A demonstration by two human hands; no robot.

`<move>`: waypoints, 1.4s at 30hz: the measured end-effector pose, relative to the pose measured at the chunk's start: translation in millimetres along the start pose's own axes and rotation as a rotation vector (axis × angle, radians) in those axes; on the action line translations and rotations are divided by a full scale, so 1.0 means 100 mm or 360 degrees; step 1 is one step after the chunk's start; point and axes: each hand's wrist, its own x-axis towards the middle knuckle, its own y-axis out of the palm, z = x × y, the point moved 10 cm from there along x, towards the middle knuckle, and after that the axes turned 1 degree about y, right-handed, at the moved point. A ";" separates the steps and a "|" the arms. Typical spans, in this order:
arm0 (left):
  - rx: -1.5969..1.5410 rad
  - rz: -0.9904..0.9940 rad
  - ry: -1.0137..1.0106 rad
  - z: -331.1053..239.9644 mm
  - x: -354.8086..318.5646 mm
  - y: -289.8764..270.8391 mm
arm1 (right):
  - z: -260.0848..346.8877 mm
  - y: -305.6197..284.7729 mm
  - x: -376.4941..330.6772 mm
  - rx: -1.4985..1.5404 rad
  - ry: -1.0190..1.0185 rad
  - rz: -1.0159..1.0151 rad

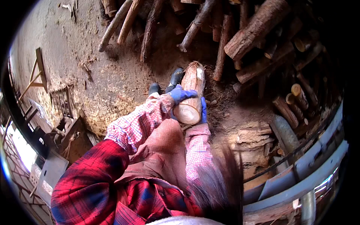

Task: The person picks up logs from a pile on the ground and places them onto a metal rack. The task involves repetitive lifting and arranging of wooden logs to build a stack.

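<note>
A thick log (pixel 192 83) with reddish-brown bark and a pale sawn end stands out in front of my body, close to my dark boots. My left hand (pixel 181 94), in a blue glove, wraps over its left side near the sawn end. On the opposite side my right hand (pixel 204 110), also blue-gloved, presses along the log, its fingers partly hidden behind the wood. Both hands grip the log between them. A pale patch without bark shows near its far end.
A pile of logs (pixel 258 28) spreads across the far side and right. Metal rails (pixel 300 168) curve along the right, beside flaky wood slabs (pixel 253 138). A wooden frame (pixel 40 71) and a grey metal box (pixel 52 176) are at left. Wood debris litters the dirt floor (pixel 101 90).
</note>
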 end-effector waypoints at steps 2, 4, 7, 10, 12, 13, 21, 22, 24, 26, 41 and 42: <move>0.0123 0.0089 -0.0166 0.06 -0.33 0.00 | -0.20 -0.07 -0.18 0.0119 -0.0013 0.0049; 0.0660 0.0341 0.0233 -0.20 -0.92 0.10 | -0.39 0.13 -0.40 0.0141 -0.0065 0.0177; 0.0972 0.0604 0.0302 0.27 -1.57 -0.47 | -0.64 0.07 -1.12 -0.0528 -0.0338 -0.0040; 0.0260 0.0379 -0.0274 0.45 -1.98 -0.79 | -0.99 0.18 -2.05 -0.1065 -0.0659 -0.0394; -0.0264 0.0384 -0.0324 0.32 -2.24 -0.30 | -1.09 1.05 -2.89 -0.1431 -0.0904 -0.0189; -0.0503 0.0513 -0.0174 0.19 -2.37 0.09 | -1.17 1.09 -3.11 -0.1579 -0.0801 -0.0241; -0.0365 0.1811 0.0369 -0.61 -3.60 1.89 | -1.04 1.55 -4.04 -0.1082 -0.1252 0.0196; -0.0309 0.1457 0.0581 -0.73 -3.61 2.07 | -0.93 1.45 -4.14 -0.0923 -0.1258 0.0237; -0.0212 0.1600 0.0769 -0.93 -3.96 2.64 | -0.63 1.62 -4.65 -0.0967 -0.1511 0.0267; 0.0198 0.1556 0.1247 -0.76 -5.05 3.53 | -0.25 1.29 -5.13 -0.0819 -0.1551 0.0145; 0.1804 0.0164 0.1264 -0.36 -3.76 1.92 | 2.47 1.14 -7.27 -0.3066 -0.2140 -0.1812; 0.1870 0.0152 0.1098 -0.28 -3.39 1.25 | 2.41 1.02 -7.21 -0.3056 -0.1905 -0.1963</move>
